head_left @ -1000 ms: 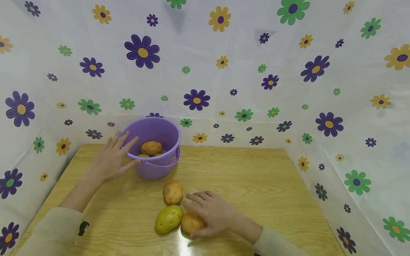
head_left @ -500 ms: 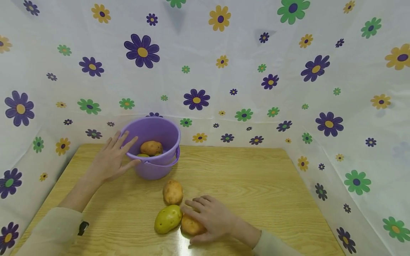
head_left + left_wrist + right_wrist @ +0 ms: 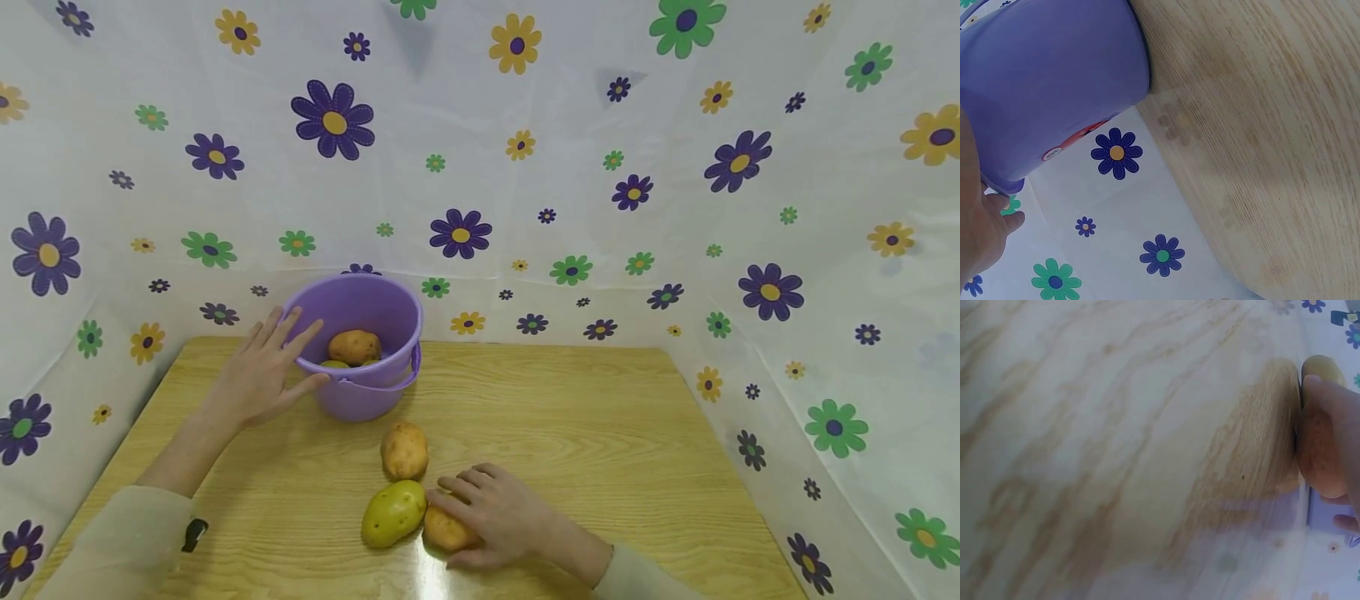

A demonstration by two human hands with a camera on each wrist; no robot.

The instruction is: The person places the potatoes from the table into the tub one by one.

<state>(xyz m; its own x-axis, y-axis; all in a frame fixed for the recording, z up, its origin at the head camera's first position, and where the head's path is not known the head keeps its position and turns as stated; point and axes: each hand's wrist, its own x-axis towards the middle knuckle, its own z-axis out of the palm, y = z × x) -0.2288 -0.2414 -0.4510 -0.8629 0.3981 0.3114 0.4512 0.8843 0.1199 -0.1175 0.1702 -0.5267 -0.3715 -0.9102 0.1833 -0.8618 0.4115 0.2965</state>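
Note:
A purple bucket [image 3: 358, 403] stands upright at the back left of the table, its handle hanging down in front. My left hand [image 3: 258, 379] rests on the bucket's left rim with fingers spread. Inside lie a brown potato [image 3: 355, 347] and greenish ones, partly hidden by the rim. Near the front, my right hand [image 3: 504, 518] holds a brown potato [image 3: 447, 530] from above and the right; the right wrist view shows the thumb along this potato [image 3: 1317, 453]. Beside it on the left lies a green-yellow potato [image 3: 393, 514], with another brown potato [image 3: 405, 451] just behind that one.
The wood-grain table [image 3: 585, 408] extends to the right of the bucket and potatoes. White cloth with a flower print [image 3: 480, 183] hangs along the back and both sides. A dark strap piece [image 3: 195, 534] shows at the left sleeve.
My right hand has come down slightly toward me and its fingers have closed in around the brown potato. The left hand, the bucket and the other potatoes stay where they were.

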